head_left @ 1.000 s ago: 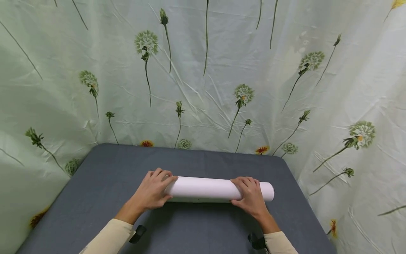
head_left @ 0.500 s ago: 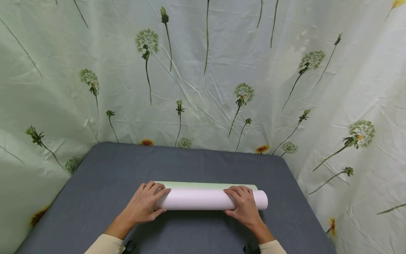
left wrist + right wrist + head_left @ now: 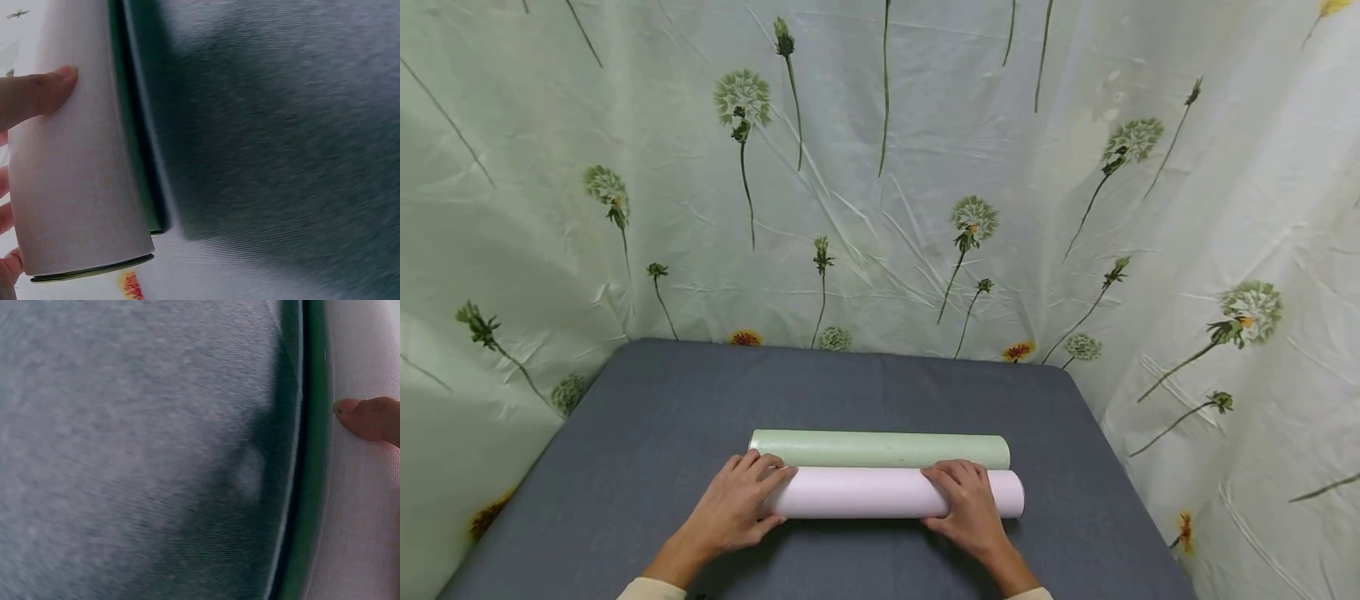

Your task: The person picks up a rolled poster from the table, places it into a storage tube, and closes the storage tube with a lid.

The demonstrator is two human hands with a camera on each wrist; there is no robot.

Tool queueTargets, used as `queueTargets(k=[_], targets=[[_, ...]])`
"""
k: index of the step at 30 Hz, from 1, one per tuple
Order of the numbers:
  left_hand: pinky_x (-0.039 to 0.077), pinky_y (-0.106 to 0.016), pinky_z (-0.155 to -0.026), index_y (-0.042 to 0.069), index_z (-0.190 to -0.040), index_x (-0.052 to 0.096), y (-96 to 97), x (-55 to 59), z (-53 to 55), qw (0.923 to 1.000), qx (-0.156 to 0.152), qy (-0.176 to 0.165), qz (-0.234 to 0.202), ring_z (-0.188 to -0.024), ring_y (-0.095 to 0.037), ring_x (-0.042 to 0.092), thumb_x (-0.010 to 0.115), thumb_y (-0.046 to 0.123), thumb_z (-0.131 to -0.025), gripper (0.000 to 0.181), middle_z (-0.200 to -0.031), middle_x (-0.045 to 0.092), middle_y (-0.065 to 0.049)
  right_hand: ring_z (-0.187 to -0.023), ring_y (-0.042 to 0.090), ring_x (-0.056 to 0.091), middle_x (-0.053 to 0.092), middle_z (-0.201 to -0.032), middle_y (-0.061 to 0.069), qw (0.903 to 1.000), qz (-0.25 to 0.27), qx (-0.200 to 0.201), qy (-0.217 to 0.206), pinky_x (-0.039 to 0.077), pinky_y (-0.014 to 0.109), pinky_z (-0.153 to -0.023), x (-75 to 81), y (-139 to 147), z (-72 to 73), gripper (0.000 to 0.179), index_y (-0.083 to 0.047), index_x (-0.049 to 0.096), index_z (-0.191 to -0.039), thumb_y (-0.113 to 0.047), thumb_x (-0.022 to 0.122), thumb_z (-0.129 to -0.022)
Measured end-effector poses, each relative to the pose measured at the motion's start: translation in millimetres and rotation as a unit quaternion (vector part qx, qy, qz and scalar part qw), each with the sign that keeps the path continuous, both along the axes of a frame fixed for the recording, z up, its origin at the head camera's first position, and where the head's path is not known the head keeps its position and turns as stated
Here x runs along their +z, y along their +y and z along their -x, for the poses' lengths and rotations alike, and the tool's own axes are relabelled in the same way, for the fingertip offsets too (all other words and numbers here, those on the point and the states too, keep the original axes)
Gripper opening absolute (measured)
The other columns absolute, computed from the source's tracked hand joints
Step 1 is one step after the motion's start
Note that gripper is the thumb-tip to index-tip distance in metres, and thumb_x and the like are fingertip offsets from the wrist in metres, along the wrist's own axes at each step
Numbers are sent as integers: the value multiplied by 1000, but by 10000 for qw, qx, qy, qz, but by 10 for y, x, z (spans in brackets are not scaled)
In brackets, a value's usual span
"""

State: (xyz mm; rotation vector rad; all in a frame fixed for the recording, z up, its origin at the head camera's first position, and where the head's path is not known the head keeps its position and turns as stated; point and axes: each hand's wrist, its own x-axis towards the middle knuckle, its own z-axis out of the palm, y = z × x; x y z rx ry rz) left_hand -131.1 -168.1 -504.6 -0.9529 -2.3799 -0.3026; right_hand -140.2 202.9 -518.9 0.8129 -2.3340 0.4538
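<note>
A pale pink-white roll (image 3: 857, 493) lies crosswise in the head view, gripped near both ends. My left hand (image 3: 733, 508) holds its left end, fingers over the top and thumb on the near side. The right hand (image 3: 966, 508) grips it the same way, a little in from the right end. Just behind it, parallel and close against it, lies a pale green roll (image 3: 880, 450). In the left wrist view the thumb (image 3: 53, 90) presses on the pink-white roll; in the right wrist view the other thumb (image 3: 365, 417) touches it, beside a dark green strip (image 3: 312, 487).
A dark grey cloth-covered table (image 3: 662, 400) spreads under the rolls. Behind it and along both sides hangs a pale curtain (image 3: 865, 208) printed with dandelions.
Both hands have brought the pink-white roll toward the person, from over the green roll to in front of it. The green roll, earlier mostly hidden, now shows along its length.
</note>
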Motion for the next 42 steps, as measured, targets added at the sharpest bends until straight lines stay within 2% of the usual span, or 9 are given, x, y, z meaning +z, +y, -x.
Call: queueTargets(k=[13,22,31,36,39,42], targets=[[41,-37,-68,16,-110,67,61,-172,-53,9998,135,-69,-115,-85,-17,49,92,34,-50,67,-100,55,2,-94,18,59,63,-98,-3,10000,-44,27,2,38,38,-80,-131,22,10,78,-16,71,-101,-26,95,-27],[45,-39,-72,15,-110,67,82,-157,-85,9989,130,-430,-150,-89,-17,49,93,32,-52,66,-102,54,2,-95,19,58,63,-98,-3,9996,-39,-65,-279,40,41,-83,-145,14,-22,77,-15,71,-101,-27,98,-30],[47,-43,-79,13,-111,67,48,-152,-64,9971,-218,-371,-625,-96,-18,52,91,32,-55,64,-103,55,1,-98,20,57,61,-102,0,9992,99,243,-314,33,38,-84,-121,66,-9,80,-14,70,-104,-27,97,-30],[47,-47,-81,14,-109,68,87,-37,-24,9948,-69,-532,-871,-100,-21,54,87,35,-62,56,-106,57,0,-103,24,54,60,-110,8,9977,216,538,-337,30,39,-86,-69,119,25,72,-15,69,-106,-32,95,-41],[47,-49,-83,14,-112,68,149,61,28,9926,159,-727,-960,-103,-25,55,85,37,-68,53,-110,58,-3,-106,27,53,60,-113,11,9965,282,644,-445,29,44,-87,1,149,71,62,-15,68,-108,-41,90,-56],[46,-52,-88,12,-118,66,231,150,114,9893,449,-966,-996,-108,-29,55,80,41,-74,54,-116,58,-7,-109,30,52,59,-115,13,9953,401,557,-684,29,51,-88,114,174,141,53,-14,67,-107,-51,79,-72]])
